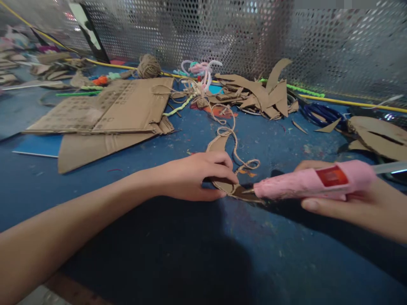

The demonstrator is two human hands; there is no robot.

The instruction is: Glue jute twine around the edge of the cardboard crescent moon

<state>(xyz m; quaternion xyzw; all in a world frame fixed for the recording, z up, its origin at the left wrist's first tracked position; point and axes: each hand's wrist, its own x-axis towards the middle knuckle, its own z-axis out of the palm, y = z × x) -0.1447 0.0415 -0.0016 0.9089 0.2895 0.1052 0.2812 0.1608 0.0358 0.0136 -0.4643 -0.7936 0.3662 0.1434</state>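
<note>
My right hand (346, 203) is wrapped round a pink hot glue gun (292, 184), whose metal tip points left and sits at the edge of a curved cardboard piece (219, 144). A glue stick (391, 167) pokes out of the gun's back end. With thumb and fingers my left hand (197, 176) grips the cardboard piece on the table. Twine (235, 146) runs along the piece's edge and loops away behind it towards the back. Part of the cardboard is hidden under my left fingers.
Large flat cardboard (127, 106) lies at the left, with a ball of twine (149, 66) behind it. Cardboard scraps (254, 95) and pipe cleaners (203, 70) are heaped at the back, before a perforated metal screen (190, 34). A coiled blue cable (324, 116) lies right.
</note>
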